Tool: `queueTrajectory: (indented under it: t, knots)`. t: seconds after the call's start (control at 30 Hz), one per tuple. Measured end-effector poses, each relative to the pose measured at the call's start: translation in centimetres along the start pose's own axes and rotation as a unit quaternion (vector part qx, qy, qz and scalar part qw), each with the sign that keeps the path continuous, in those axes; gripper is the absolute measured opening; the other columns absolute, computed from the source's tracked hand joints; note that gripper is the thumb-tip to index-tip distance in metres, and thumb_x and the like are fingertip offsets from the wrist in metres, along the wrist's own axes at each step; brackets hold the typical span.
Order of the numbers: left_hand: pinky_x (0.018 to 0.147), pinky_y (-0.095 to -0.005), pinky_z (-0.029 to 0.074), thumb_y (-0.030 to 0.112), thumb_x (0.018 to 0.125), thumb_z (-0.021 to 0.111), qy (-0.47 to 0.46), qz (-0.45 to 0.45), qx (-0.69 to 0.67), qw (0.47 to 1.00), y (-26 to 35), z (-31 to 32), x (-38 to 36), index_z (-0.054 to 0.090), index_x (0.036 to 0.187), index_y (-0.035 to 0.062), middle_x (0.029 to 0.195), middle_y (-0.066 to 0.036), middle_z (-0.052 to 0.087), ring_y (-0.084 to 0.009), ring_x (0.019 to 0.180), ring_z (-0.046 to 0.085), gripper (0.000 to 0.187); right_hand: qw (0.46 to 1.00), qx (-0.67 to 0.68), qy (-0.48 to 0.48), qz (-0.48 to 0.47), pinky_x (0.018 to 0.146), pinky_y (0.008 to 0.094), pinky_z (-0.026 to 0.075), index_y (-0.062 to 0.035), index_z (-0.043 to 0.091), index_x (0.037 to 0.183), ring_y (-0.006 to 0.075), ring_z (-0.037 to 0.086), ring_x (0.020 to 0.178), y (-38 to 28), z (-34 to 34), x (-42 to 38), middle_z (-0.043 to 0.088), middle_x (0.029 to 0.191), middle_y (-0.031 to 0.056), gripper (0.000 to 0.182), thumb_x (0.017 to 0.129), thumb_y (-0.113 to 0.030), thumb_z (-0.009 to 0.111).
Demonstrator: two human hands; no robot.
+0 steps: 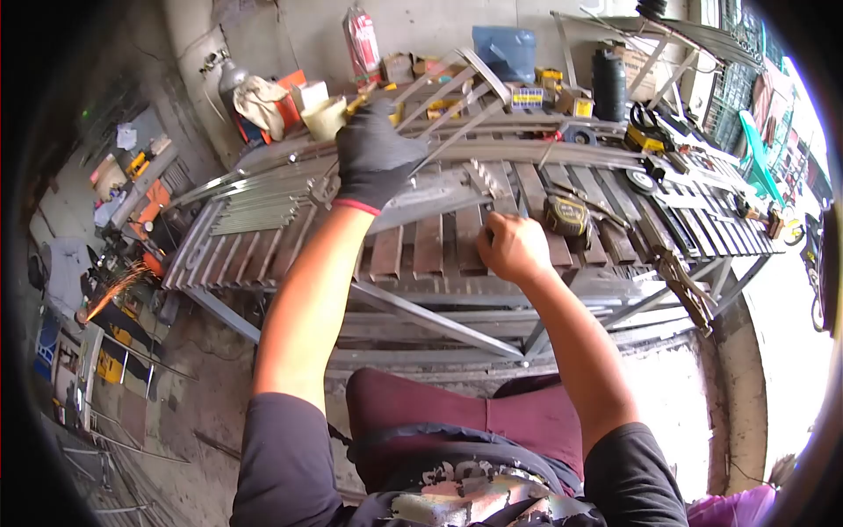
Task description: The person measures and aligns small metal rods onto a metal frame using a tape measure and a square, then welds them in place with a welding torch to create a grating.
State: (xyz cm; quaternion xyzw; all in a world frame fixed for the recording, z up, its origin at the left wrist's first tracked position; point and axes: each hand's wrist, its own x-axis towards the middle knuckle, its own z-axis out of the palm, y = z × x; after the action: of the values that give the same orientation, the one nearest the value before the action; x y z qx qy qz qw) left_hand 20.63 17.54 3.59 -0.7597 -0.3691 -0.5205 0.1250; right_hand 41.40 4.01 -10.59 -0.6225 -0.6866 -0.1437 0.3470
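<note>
My left hand (378, 158), in a dark glove with a red cuff, is closed on a metal frame (479, 70) of thin bars, which slants up and away to the right above the bench. My bare right hand (516, 249) is curled into a fist at the near edge of the slatted metal bench (461, 233). Its fingers face away, so anything in them is hidden. Just right of this fist lies a yellow and black tape measure (567, 215). A small piece of metal with a toothed look (483, 178) lies beyond the fist.
Thin metal rods (259, 211) lie on the bench's left side. Locking pliers (680, 285) hang at its front right edge. Behind stand a fire extinguisher (362, 44), a blue container (505, 53) and a pale bucket (325, 119). Sparks (118, 288) fly at far left.
</note>
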Motion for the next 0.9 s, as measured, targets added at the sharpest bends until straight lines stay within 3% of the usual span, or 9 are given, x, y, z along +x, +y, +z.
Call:
queueTrajectory:
  t: [0.1,0.17,0.23,0.27,0.3,0.37,0.47,0.57,0.9]
  knots:
    - [0.075,-0.0424,0.059,0.037,0.072,0.098,0.097,-0.083,-0.058,0.990,-1.9,-2.8,2.3,0.072,0.106,0.0037,0.089,-0.013,0.077,-0.0305,0.079,0.075,0.055,1.000,0.010,-0.005,0.006,0.077,0.0540,0.060,-0.0040,0.070,0.085,0.0438,0.075,0.078,-0.3,-0.2,0.1,0.076,0.083,0.0218,0.023,0.090,-0.026,0.068]
    - [0.073,-0.0396,0.058,0.035,0.072,0.100,0.140,-0.117,-0.099,0.978,-3.5,-4.6,3.4,0.072,0.103,0.0020,0.088,-0.007,0.077,-0.0214,0.076,0.073,0.053,1.000,-0.002,-0.007,0.005,0.076,0.0539,0.060,-0.0035,0.070,0.083,0.0438,0.075,0.078,-0.3,-0.2,0.2,0.076,0.083,0.0224,0.023,0.090,-0.026,0.068]
    - [0.074,-0.0383,0.058,0.035,0.072,0.099,0.199,-0.148,-0.073,0.966,-2.2,-7.0,4.1,0.073,0.100,0.0024,0.086,-0.008,0.077,-0.0188,0.076,0.073,0.050,1.000,0.008,-0.006,0.003,0.076,0.0542,0.060,-0.0034,0.069,0.081,0.0442,0.075,0.077,-0.1,0.1,0.3,0.075,0.083,0.0235,0.024,0.090,-0.026,0.068]
    - [0.073,-0.0388,0.058,0.035,0.072,0.099,0.226,-0.166,-0.081,0.957,-1.8,-7.4,4.2,0.074,0.100,0.0035,0.084,-0.008,0.077,-0.0184,0.075,0.072,0.049,1.000,0.011,-0.007,0.005,0.075,0.0543,0.060,-0.0035,0.069,0.079,0.0444,0.074,0.077,-0.1,0.2,0.3,0.075,0.082,0.0238,0.024,0.090,-0.025,0.068]
    - [0.073,-0.0434,0.056,0.044,0.065,0.103,0.255,-0.167,-0.155,0.940,-2.0,-7.7,4.6,0.066,0.098,0.0036,0.083,-0.007,0.069,-0.0274,0.075,0.068,0.064,1.000,0.011,-0.008,0.008,0.075,0.0545,0.060,-0.0036,0.068,0.078,0.0446,0.074,0.076,-0.2,0.1,0.3,0.074,0.081,0.0241,0.024,0.090,-0.025,0.068]
    - [0.072,-0.0412,0.055,0.040,0.068,0.102,0.252,-0.231,-0.095,0.935,-1.7,-8.6,4.6,0.065,0.095,0.0044,0.077,-0.005,0.067,-0.0244,0.072,0.067,0.058,1.000,0.020,-0.001,-0.003,0.074,0.0547,0.060,-0.0041,0.067,0.078,0.0449,0.073,0.074,-0.2,0.1,0.3,0.073,0.079,0.0242,0.024,0.090,-0.025,0.069]
    - [0.070,-0.0354,0.054,0.032,0.073,0.102,0.242,-0.215,-0.208,0.923,-1.3,-9.7,4.9,0.061,0.085,0.0040,0.078,-0.004,0.069,-0.0163,0.068,0.062,0.051,1.000,0.015,-0.006,-0.004,0.075,0.0545,0.059,-0.0045,0.067,0.079,0.0452,0.073,0.075,0.0,0.2,0.2,0.074,0.079,0.0241,0.026,0.092,-0.027,0.068]
    - [0.070,-0.0347,0.053,0.027,0.075,0.103,0.184,-0.185,-0.293,0.920,-4.2,-8.3,5.4,0.060,0.084,0.0060,0.080,-0.001,0.067,-0.0148,0.071,0.060,0.049,1.000,0.004,-0.015,-0.005,0.076,0.0546,0.060,-0.0043,0.068,0.080,0.0455,0.073,0.076,0.2,0.4,0.2,0.074,0.080,0.0243,0.027,0.093,-0.028,0.068]
    - [0.066,-0.0362,0.048,0.028,0.077,0.101,0.114,-0.236,-0.220,0.940,-3.8,-8.2,5.3,0.053,0.074,0.0089,0.070,0.000,0.057,-0.0152,0.067,0.050,0.052,0.999,-0.001,-0.035,0.001,0.079,0.0539,0.060,-0.0031,0.071,0.083,0.0445,0.075,0.080,-0.2,-0.3,0.2,0.075,0.082,0.0253,0.030,0.095,-0.030,0.064]
